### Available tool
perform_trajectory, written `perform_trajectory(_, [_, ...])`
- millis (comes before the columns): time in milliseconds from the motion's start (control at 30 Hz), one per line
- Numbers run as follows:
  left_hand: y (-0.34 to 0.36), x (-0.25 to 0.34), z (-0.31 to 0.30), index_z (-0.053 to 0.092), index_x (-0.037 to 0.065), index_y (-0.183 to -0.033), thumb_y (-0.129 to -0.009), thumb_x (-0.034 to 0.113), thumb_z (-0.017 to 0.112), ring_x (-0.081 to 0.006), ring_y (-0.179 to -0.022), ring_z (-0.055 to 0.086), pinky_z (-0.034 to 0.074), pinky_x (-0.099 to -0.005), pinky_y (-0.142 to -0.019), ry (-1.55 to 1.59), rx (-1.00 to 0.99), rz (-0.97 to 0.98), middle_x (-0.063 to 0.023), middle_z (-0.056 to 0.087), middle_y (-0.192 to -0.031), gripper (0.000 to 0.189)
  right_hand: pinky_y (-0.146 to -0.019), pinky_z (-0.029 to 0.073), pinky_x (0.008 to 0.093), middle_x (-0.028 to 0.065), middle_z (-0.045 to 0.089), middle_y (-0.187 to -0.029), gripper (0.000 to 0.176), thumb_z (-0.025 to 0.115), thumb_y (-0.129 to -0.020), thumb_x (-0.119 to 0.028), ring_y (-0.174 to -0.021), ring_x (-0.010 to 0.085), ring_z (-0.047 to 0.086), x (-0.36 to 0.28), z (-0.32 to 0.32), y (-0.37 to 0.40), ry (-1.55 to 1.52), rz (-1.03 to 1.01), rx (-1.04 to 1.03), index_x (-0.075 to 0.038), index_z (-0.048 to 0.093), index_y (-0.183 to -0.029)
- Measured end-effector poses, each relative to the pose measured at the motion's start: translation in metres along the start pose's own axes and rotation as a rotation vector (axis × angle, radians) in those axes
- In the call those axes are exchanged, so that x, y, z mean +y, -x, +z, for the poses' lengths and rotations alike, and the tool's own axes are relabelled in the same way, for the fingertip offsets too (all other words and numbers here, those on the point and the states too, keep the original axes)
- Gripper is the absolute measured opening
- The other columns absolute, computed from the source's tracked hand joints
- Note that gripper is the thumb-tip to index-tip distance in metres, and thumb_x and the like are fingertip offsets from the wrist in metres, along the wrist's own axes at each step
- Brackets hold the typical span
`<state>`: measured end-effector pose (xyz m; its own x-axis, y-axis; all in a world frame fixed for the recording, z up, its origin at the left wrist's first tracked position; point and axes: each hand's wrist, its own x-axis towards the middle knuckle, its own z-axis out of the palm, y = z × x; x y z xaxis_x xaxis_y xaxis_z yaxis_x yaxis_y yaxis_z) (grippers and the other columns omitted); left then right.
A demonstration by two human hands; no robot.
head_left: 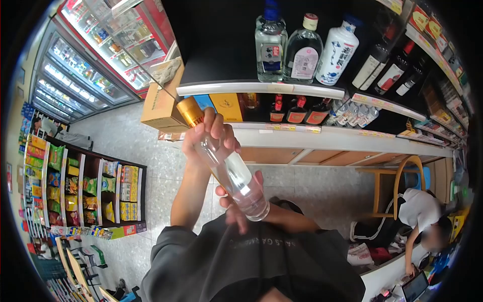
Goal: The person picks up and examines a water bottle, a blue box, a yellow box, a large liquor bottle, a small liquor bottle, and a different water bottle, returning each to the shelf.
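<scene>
A clear glass bottle (pixel 221 161) with a gold cap (pixel 189 110) and a pale label is held tilted in front of my chest, cap toward the shelf. My left hand (pixel 210 135) is closed around its neck and shoulder, just below the cap. Around the lower part, near the base, my right hand (pixel 232 206) cups the bottle from behind, fingers showing on one side and the thumb on the other. Those fingers are partly blurred, and the palm is hidden behind the glass. Liquid inside is hard to make out.
A shelf (pixel 261 88) ahead bears several liquor bottles, with boxes and more bottles below. A cardboard box (pixel 160 108) stands at its left end. A snack rack (pixel 95 186) and drink fridges are at left. A person (pixel 420 211) sits at right near a wooden chair (pixel 377 194).
</scene>
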<state>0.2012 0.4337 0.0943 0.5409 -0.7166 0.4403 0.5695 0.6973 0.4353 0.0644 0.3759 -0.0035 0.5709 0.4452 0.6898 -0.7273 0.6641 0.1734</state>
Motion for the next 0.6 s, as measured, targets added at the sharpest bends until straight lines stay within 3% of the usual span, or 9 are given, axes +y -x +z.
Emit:
perform_trajectory(67, [0.006, -0.017, -0.007, 0.043, 0.011, -0.088, -0.089, 0.03, 0.056, -0.0281, -0.088, 0.062, 0.055, -0.0521, -0.077, 0.117, -0.137, -0.005, -0.0043, 0.053, -0.086, 0.023, -0.077, 0.055, 0.059, 0.0231, 0.046, -0.127, 0.09, 0.059, -0.088, -0.051, -0.107, 0.0415, 0.058, 0.01, 0.002, 0.014, -0.107, -0.069, -0.057, -0.002, 0.009, -0.144])
perform_trajectory(100, [0.011, -0.022, -0.007, 0.043, 0.011, -0.088, -0.089, 0.03, 0.056, -0.0281, -0.088, 0.062, 0.055, -0.0521, -0.077, 0.129, -0.126, -0.01, -0.0043, 0.053, -0.086, 0.023, -0.077, 0.055, 0.059, 0.0231, 0.046, -0.127, 0.09, 0.059, -0.088, -0.051, -0.107, 0.0415, 0.058, 0.013, 0.003, 0.02, -0.112, -0.083, -0.051, -0.002, 0.009, -0.144])
perform_trajectory(200, [0.011, -0.023, 0.008, 0.046, 0.008, -0.103, -0.09, 0.033, 0.058, -0.0299, -0.102, 0.059, 0.054, -0.0525, -0.087, -0.135, -0.021, -0.156, -0.0124, 0.055, -0.099, 0.03, -0.066, 0.055, 0.0374, 0.018, 0.049, -0.124, 0.078, 0.062, -0.088, -0.043, -0.086, 0.027, 0.062, 0.016, 0.042, 0.025, 0.131, -0.09, 0.209, -0.001, 0.023, -0.141])
perform_trajectory(233, [0.012, -0.02, 0.009, 0.046, 0.008, -0.103, -0.09, 0.033, 0.058, -0.0299, -0.102, 0.059, 0.054, -0.0525, -0.087, -0.131, -0.025, -0.157, -0.0124, 0.055, -0.099, 0.03, -0.066, 0.055, 0.0374, 0.018, 0.049, -0.124, 0.078, 0.062, -0.088, -0.043, -0.086, 0.027, 0.062, 0.014, 0.053, 0.03, 0.136, -0.093, 0.212, -0.001, 0.023, -0.141])
perform_trajectory(300, [0.015, -0.019, 0.014, 0.047, 0.006, -0.108, -0.091, 0.033, 0.06, -0.0291, -0.107, 0.058, 0.054, -0.0502, -0.087, -0.407, 0.18, -0.212, -0.0139, 0.056, -0.106, 0.034, -0.066, 0.054, 0.0324, 0.0123, 0.051, -0.118, 0.068, 0.068, -0.086, -0.029, -0.087, 0.018, 0.06, 0.012, 0.069, 0.04, 1.159, -0.199, 0.779, -0.001, 0.032, -0.136])
perform_trajectory(367, [0.015, -0.029, 0.022, 0.048, 0.005, -0.108, -0.091, 0.032, 0.061, -0.0272, -0.105, 0.06, 0.056, -0.0452, -0.082, -0.492, 0.283, -0.199, -0.0124, 0.058, -0.103, 0.035, -0.071, 0.054, 0.0293, 0.0092, 0.052, -0.116, 0.065, 0.071, -0.083, -0.017, -0.092, 0.0136, 0.059, 0.017, 0.077, 0.044, 1.327, -0.255, 0.957, -0.001, 0.034, -0.134])
perform_trajectory(433, [0.012, -0.041, 0.017, 0.05, 0.005, -0.105, -0.091, 0.03, 0.063, -0.0257, -0.096, 0.064, 0.055, -0.0407, -0.076, -0.822, 0.486, -0.176, -0.0088, 0.06, -0.093, 0.032, -0.077, 0.053, 0.0278, 0.0094, 0.05, -0.116, 0.067, 0.071, -0.082, -0.015, -0.094, 0.015, 0.06, 0.021, 0.09, 0.04, 1.88, -0.283, 1.195, 0.0, 0.032, -0.134])
perform_trajectory(500, [0.01, -0.046, 0.016, 0.05, 0.007, -0.098, -0.089, 0.028, 0.065, -0.0229, -0.084, 0.065, 0.054, -0.0376, -0.071, -0.804, 0.538, -0.186, -0.0046, 0.058, -0.08, 0.027, -0.081, 0.052, 0.0277, 0.0112, 0.049, -0.118, 0.068, 0.07, -0.083, -0.016, -0.097, 0.0176, 0.059, 0.027, 0.096, 0.041, 1.843, -0.28, 1.252, 0.001, 0.03, -0.136])
perform_trajectory(600, [0.004, -0.049, 0.01, 0.045, 0.013, -0.085, -0.091, 0.023, 0.061, -0.0169, -0.069, 0.059, 0.052, -0.0363, -0.067, -0.276, 0.305, -0.173, 0.0028, 0.049, -0.067, 0.019, -0.088, 0.051, 0.0339, 0.0155, 0.047, -0.126, 0.077, 0.073, -0.083, -0.024, -0.105, 0.0216, 0.058, 0.022, 0.091, 0.055, 1.941, -0.295, 1.137, 0.0, 0.027, -0.14])
